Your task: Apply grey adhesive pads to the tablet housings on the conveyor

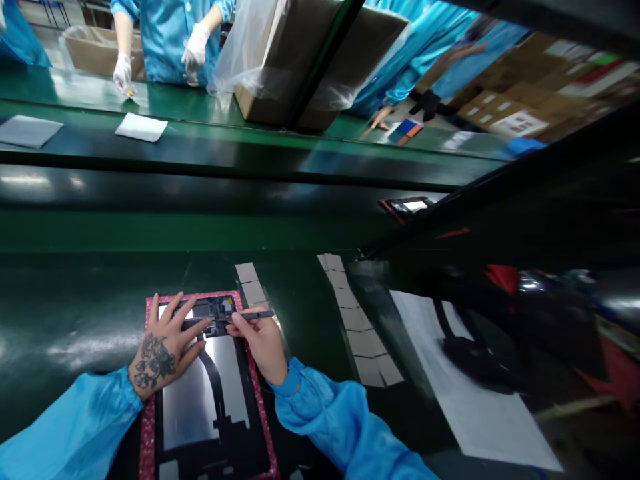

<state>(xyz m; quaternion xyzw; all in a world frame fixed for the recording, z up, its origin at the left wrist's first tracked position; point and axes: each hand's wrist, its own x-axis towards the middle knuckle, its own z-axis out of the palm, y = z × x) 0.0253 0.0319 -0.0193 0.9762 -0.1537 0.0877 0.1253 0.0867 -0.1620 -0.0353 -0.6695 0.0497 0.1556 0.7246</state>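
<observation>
Blue sleeves (345,413) frame an opened tablet (210,393) pinned flat under the left hand (160,350), fingers spread. A thin tool (253,315) is pinched by the right hand (263,343); one slip could scratch the exposed parts.

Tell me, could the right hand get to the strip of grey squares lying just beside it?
Probably yes. The right hand holds a dark tool over the open device, and bare green table lies between it and the grey squares.

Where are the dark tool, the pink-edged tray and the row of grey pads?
dark tool (255,315), head view, middle of its shaft.
pink-edged tray (148,427), head view, left rim.
grey pads (356,319), head view, one middle pad.
</observation>
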